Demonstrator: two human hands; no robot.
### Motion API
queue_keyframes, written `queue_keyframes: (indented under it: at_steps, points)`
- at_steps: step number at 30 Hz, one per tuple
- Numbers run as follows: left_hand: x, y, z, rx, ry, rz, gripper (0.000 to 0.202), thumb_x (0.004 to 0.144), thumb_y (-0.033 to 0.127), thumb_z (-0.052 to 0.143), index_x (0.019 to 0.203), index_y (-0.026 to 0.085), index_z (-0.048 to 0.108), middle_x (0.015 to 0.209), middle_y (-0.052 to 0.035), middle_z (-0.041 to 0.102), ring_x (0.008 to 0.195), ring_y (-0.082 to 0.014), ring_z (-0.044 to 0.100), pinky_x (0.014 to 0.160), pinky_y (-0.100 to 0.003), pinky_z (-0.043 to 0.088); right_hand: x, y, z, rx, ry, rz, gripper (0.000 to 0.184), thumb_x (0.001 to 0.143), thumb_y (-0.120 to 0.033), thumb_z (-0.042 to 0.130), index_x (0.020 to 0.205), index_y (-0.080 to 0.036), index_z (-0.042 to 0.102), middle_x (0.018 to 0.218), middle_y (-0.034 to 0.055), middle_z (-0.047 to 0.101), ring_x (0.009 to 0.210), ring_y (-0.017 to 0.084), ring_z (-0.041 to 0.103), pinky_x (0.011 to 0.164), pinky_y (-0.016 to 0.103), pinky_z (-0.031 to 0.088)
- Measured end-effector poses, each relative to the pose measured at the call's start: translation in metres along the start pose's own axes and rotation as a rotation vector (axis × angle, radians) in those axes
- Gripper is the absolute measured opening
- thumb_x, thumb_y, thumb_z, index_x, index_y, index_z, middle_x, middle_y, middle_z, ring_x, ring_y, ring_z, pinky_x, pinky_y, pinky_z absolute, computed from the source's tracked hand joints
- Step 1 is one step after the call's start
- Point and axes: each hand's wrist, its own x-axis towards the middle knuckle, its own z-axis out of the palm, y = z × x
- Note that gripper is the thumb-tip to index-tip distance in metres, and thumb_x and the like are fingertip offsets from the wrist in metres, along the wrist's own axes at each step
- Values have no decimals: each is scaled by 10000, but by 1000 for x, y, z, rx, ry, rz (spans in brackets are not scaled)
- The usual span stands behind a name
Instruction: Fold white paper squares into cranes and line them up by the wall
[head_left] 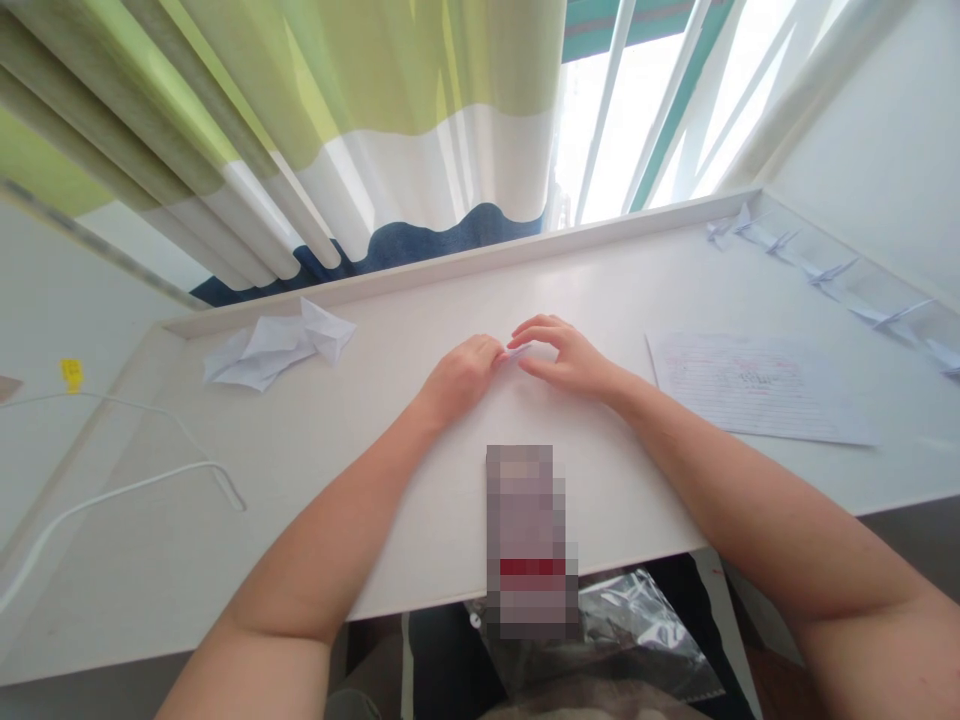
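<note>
Near the middle of the table, my left hand (465, 370) is closed, pinching a small piece of folded white paper (518, 352) between thumb and fingers. My right hand (566, 355) curves around the paper's other end, its thumb and fingers apart. Whether the right fingertips touch the paper is hard to tell. Most of the folded paper is hidden by the left fingers, so its shape does not show.
Loose creased papers (277, 345) lie at the left back. A lined, written sheet (750, 390) rests right of my right arm. Pointed folded-paper figures (829, 272) line the right edge. A pixelated oblong object (525, 510) is at the front; a white cable (135, 492) lies left.
</note>
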Motion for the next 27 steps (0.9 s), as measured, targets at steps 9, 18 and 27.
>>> queue_keyframes:
  at_steps: [9,18,27]
  points:
    - [7,3,4,-711,221,-394,470,979,671,708,960,201,691,880,-39,764,794,-166,696,778,-304,555,1,-4,4,290,78,173,250,906,-445,754,903,-199,792,851,44,806,802,203,694,759,345,530]
    - [13,9,0,-1004,167,-525,458,720,528,991,865,180,732,735,-7,764,672,-136,690,745,-299,561,2,-4,9,507,114,245,289,880,-482,826,996,-218,812,788,26,778,761,197,718,711,335,582]
    - [13,14,-1,-1004,216,-577,315,743,409,954,932,184,840,765,-18,805,706,-142,713,792,-316,586,4,-1,6,589,60,299,270,891,-446,824,1044,-224,841,885,40,816,755,183,754,721,345,645]
